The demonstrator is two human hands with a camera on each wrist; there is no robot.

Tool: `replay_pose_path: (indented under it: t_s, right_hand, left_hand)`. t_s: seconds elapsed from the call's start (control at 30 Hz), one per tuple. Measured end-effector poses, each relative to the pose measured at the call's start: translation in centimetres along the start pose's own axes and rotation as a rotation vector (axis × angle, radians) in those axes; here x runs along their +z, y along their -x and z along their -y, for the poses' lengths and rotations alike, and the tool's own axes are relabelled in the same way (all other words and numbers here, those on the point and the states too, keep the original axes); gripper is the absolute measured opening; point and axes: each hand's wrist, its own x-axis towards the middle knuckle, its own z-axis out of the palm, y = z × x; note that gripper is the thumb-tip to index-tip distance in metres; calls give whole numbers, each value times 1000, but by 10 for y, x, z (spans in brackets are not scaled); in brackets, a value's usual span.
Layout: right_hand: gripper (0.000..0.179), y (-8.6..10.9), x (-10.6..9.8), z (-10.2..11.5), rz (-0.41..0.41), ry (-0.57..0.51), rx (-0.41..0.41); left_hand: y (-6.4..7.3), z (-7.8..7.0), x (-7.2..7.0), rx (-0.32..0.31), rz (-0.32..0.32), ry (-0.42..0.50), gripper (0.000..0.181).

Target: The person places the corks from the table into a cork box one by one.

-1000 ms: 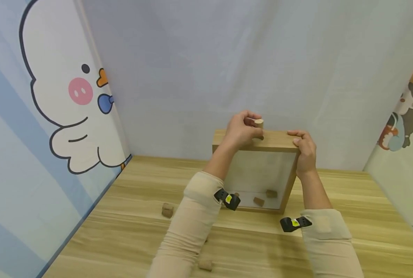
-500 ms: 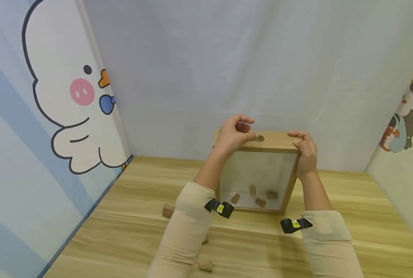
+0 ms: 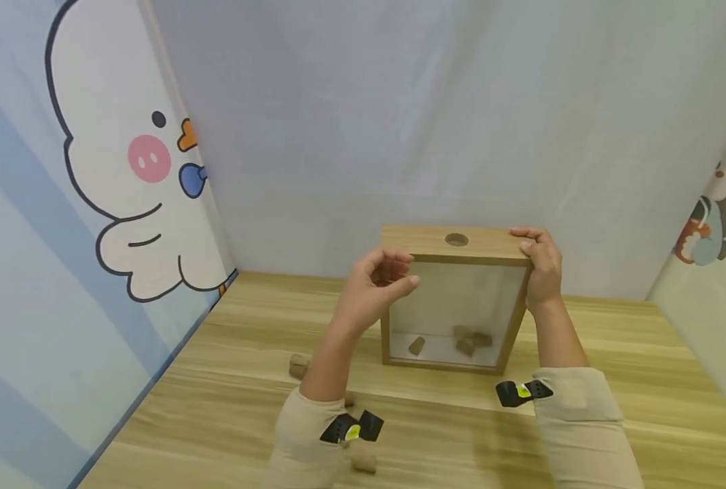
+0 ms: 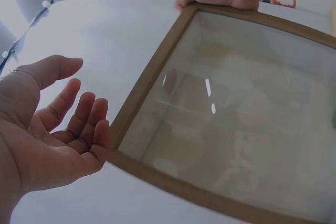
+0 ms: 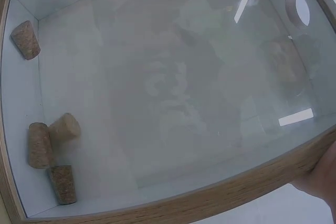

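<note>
A shallow wooden box (image 3: 491, 243) with a clear front panel stands upright on the table, a round hole (image 3: 457, 240) in its top. My right hand (image 3: 542, 268) grips the upper right corner, fingers over the top. To the left of the box, my left hand (image 3: 369, 292) is lifted, its fingers loosely curved round nothing. Inside, at the bottom, lie several corks; in the right wrist view one cork (image 5: 26, 40) is apart, while a blurred cork (image 5: 65, 127) touches or nearly touches another cork (image 5: 40, 145).
On the wood-grain table (image 3: 216, 421), a cork (image 3: 298, 367) lies left of my left forearm. Another cork (image 3: 363, 462) is near the front, and a small part of one (image 3: 349, 399) shows behind the wrist strap. A pale curtain (image 3: 338, 136) hangs behind the box.
My left hand has released a cork at the hole and moved down and left, away from the top. The cork has fallen inside among the others. My right hand has kept its grip.
</note>
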Motion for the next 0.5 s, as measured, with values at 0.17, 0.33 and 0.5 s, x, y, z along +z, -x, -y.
replay_pose_path:
  t_s: [0.17, 0.33, 0.5]
  right_hand:
    - [30, 0, 2, -1, -10, -12, -10]
    - [30, -2, 2, -2, 8, -27, -9]
    - [30, -1, 0, -1, 6, -7, 5]
  left_hand:
    - [20, 15, -14, -8, 22, -65, 23]
    - [35, 35, -23, -90, 73, -130, 24]
    - [52, 38, -28, -179, 89, -160, 25]
